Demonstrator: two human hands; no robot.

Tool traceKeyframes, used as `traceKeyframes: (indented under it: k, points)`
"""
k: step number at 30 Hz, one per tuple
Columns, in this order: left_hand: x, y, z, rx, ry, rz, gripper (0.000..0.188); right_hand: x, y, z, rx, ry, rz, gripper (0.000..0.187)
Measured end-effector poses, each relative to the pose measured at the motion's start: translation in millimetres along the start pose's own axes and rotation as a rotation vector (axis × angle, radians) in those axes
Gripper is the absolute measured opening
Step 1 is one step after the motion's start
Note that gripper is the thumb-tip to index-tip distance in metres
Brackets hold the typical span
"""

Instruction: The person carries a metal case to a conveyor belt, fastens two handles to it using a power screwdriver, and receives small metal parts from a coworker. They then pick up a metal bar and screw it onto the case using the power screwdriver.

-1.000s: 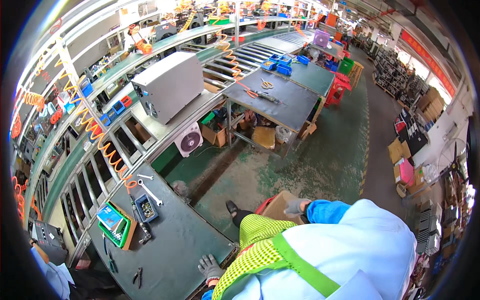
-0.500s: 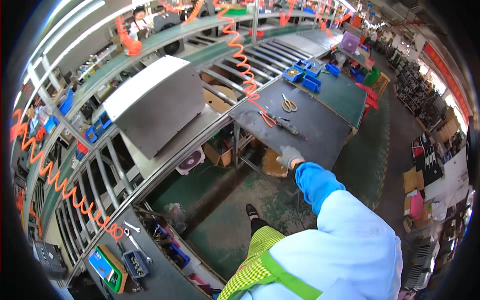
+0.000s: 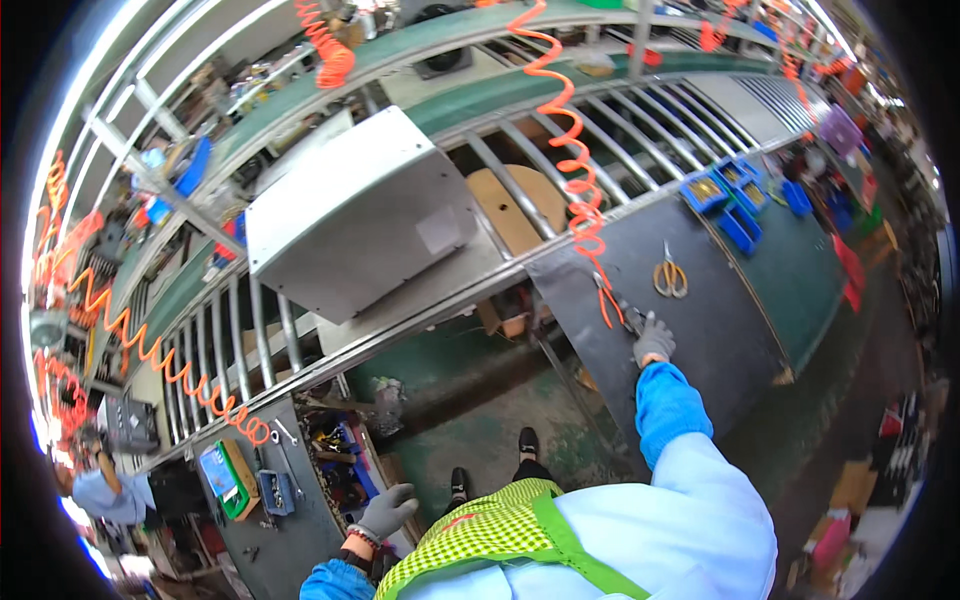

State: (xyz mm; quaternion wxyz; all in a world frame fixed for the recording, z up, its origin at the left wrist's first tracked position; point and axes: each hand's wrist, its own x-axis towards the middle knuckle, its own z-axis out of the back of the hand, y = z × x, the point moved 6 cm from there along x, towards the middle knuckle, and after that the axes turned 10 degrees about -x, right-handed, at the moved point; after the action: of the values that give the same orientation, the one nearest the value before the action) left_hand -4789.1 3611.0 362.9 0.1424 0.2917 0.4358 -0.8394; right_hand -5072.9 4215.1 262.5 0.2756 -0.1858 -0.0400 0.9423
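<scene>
My right hand, in a grey glove, reaches out over the dark tabletop. Its fingers close on a slim dark screwdriver, mostly covered by the glove, beside the end of an orange coiled air hose. Orange-handled pliers lie left of that hand, and scissors with yellow handles lie beyond it. My left hand, also gloved in grey, hangs at the edge of the lower left bench, fingers loosely stretched and holding nothing. A grey metal housing rests on the roller conveyor.
Blue parts bins stand on the green mat at the right. The left bench carries a green-and-blue box, a small bin of hardware and wrenches. Another person is at far lower left.
My right hand has moved farther over the tabletop and onto the screwdriver. My left hand has come into view at the bottom. The whole view has swung left.
</scene>
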Motion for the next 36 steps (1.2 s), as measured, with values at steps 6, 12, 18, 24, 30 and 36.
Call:
traceKeyframes:
  k: [6, 12, 18, 24, 30, 36]
  points:
    - [22.8, 1.8, -8.6, 0.362, 0.201, 0.102, 0.06, 32.0, 4.0, -24.4, 0.063, 0.097, 0.007, 0.068]
    - [37.5, 62.9, 67.1, 0.392, 0.013, 0.26, 0.051, 1.3, -1.1, -5.6, 0.505, 0.345, 0.547, 0.056]
    - [111.9, 10.4, 161.3, 0.137, -0.335, 0.014, 0.043, -134.7, 72.2, 130.4, 1.045, 0.838, 0.898, 0.056]
    - [167.4, -135.6, 285.7, -0.045, -0.885, -0.645, 0.056, -239.9, 245.8, 308.1, 1.475, 0.729, 1.623, 0.054]
    - [176.4, -190.1, 367.9, 0.129, -1.048, -0.77, 0.073, -301.4, 418.3, 417.8, 1.538, 0.5, 1.669, 0.048]
    - [203.5, -179.9, 405.2, -0.042, -0.86, -0.831, 0.077, -349.7, 570.0, 464.8, 1.738, 0.404, 1.734, 0.035]
